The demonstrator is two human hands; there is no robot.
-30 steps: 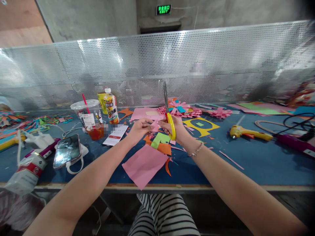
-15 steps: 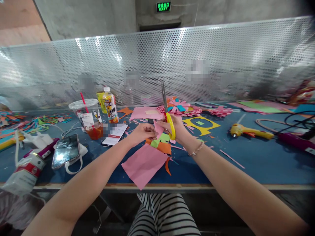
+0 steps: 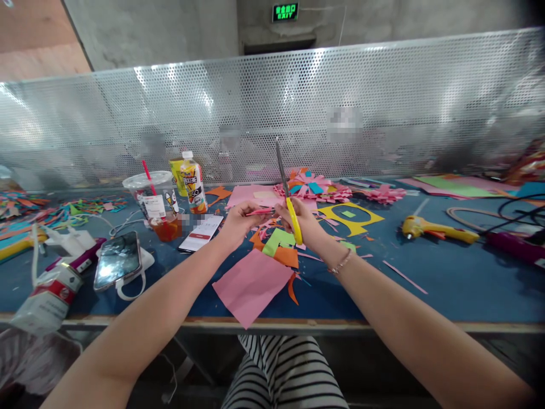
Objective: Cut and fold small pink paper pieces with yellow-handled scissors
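Yellow-handled scissors (image 3: 293, 218) hang on my right hand (image 3: 305, 222), their blades pointing up and away from me. My right thumb and fingers are closed around the handle side, close to the pink paper. My left hand (image 3: 240, 222) pinches a small pink paper piece (image 3: 259, 212), seen nearly edge-on between the two hands. Below them a larger pink sheet (image 3: 253, 287) lies on the table, beside green paper (image 3: 279, 241) and orange paper (image 3: 286, 257). A curved orange scrap (image 3: 292, 289) rests just right of the pink sheet.
Left are a drink cup (image 3: 155, 210), a bottle (image 3: 193, 184), a phone (image 3: 117, 261) and another phone (image 3: 201, 233). A yellow glue gun (image 3: 438, 228) lies right. Pink fringed paper flowers (image 3: 309, 184) and a cut yellow sheet (image 3: 370, 216) lie beyond my hands. A perforated metal screen (image 3: 272, 108) stands behind.
The small pink paper has turned from upright to nearly flat in my left hand, which has shifted slightly left and up. The scissors tilt a little more to the left.
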